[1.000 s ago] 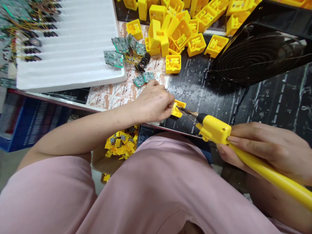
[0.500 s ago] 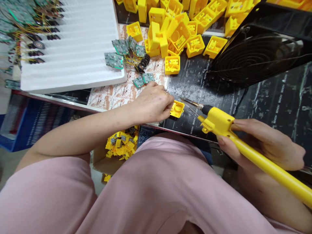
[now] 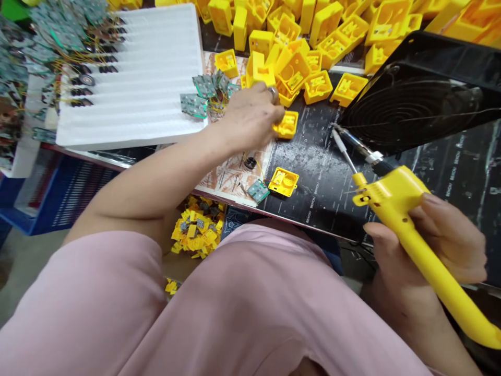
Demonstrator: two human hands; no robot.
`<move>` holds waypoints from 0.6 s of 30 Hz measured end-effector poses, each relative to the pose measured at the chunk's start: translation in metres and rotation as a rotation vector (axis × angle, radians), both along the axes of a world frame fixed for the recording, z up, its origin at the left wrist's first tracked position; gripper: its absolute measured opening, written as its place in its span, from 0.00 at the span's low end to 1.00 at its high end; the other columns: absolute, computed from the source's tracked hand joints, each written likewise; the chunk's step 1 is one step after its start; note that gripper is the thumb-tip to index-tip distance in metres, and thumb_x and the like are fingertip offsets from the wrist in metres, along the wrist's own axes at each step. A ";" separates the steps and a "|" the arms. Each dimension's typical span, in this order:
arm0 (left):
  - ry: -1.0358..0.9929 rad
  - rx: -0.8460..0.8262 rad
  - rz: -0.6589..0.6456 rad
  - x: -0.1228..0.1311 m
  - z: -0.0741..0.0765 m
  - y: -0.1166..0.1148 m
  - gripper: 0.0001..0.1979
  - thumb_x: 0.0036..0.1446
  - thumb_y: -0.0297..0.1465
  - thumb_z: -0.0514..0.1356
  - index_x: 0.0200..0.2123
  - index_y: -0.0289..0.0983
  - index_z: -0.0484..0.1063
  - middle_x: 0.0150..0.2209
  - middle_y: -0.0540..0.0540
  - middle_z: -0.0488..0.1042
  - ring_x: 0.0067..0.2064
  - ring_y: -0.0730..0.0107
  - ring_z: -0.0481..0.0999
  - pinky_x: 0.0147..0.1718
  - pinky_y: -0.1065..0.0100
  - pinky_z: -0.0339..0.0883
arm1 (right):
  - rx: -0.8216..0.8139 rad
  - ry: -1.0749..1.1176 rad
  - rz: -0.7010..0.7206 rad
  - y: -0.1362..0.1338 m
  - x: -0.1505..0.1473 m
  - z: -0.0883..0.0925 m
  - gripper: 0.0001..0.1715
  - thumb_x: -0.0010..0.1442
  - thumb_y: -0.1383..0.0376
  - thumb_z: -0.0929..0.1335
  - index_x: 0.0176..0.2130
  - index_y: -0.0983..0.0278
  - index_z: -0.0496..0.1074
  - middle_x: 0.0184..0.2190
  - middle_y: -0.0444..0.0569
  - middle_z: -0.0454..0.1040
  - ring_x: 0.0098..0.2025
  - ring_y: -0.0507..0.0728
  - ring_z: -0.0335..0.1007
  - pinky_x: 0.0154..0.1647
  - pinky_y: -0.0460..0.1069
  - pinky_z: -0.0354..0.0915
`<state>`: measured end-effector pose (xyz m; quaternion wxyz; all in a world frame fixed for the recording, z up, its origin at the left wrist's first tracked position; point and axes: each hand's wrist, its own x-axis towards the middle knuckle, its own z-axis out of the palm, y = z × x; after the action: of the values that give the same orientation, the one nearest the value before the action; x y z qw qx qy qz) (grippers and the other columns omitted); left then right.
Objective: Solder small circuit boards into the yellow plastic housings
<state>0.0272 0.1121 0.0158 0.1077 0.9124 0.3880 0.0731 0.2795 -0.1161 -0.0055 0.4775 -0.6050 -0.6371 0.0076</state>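
My left hand [image 3: 252, 115] reaches across the bench, its fingers curled at the left edge of a small open yellow plastic box [image 3: 287, 125]; the fingertips are partly hidden. In my right hand [image 3: 438, 240] is a yellow soldering gun [image 3: 407, 203], its metal tip and thin feed tube pointing up and left over the black mat. Near the bench edge lies another open yellow box [image 3: 284, 181], with a small green circuit board [image 3: 258, 190] beside it. A small round black part [image 3: 250, 163] lies behind that board.
A white foam tray [image 3: 148, 89] stands left, with many wired circuit boards [image 3: 70, 31] on its far left. Several boards [image 3: 193, 106] sit at its right edge. Yellow boxes [image 3: 289, 68] are heaped behind; a black fan [image 3: 410, 99] stands right. Below is a carton of yellow pieces [image 3: 195, 230].
My left hand has moved away from the front box to the box behind it, uncovering the front box and circuit board. The soldering gun has swung away to the right, its tip raised.
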 end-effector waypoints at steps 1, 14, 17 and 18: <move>0.029 -0.040 -0.008 0.004 0.002 -0.006 0.09 0.55 0.41 0.64 0.35 0.42 0.78 0.36 0.44 0.77 0.49 0.49 0.75 0.46 0.54 0.66 | 0.060 -0.063 0.071 0.006 -0.001 0.003 0.42 0.53 0.55 0.79 0.63 0.47 0.67 0.41 0.46 0.81 0.35 0.61 0.81 0.36 0.53 0.77; 0.006 -0.013 0.103 -0.091 0.043 -0.014 0.15 0.61 0.32 0.54 0.42 0.38 0.80 0.41 0.47 0.81 0.43 0.64 0.76 0.46 0.57 0.69 | -0.098 -0.367 0.390 0.071 -0.022 0.016 0.22 0.60 0.62 0.75 0.53 0.57 0.71 0.45 0.50 0.81 0.42 0.58 0.81 0.41 0.48 0.74; 0.139 -0.018 0.006 -0.106 0.022 -0.014 0.19 0.62 0.29 0.51 0.49 0.40 0.79 0.48 0.45 0.80 0.46 0.63 0.74 0.48 0.56 0.69 | -0.123 -0.426 0.442 0.097 -0.032 0.014 0.22 0.63 0.59 0.73 0.54 0.59 0.69 0.47 0.52 0.80 0.44 0.59 0.80 0.45 0.50 0.74; 0.151 -0.029 -0.019 -0.106 0.017 -0.014 0.20 0.62 0.28 0.51 0.51 0.40 0.78 0.47 0.45 0.79 0.46 0.63 0.74 0.48 0.57 0.69 | -0.143 -0.431 0.472 0.106 -0.036 0.013 0.23 0.63 0.58 0.73 0.54 0.60 0.69 0.47 0.53 0.80 0.45 0.60 0.79 0.46 0.52 0.74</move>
<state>-0.0789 0.0985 0.0331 0.0920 0.9172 0.3876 -0.0028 0.2438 -0.0102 0.0072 0.2731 -0.4601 -0.8441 0.0345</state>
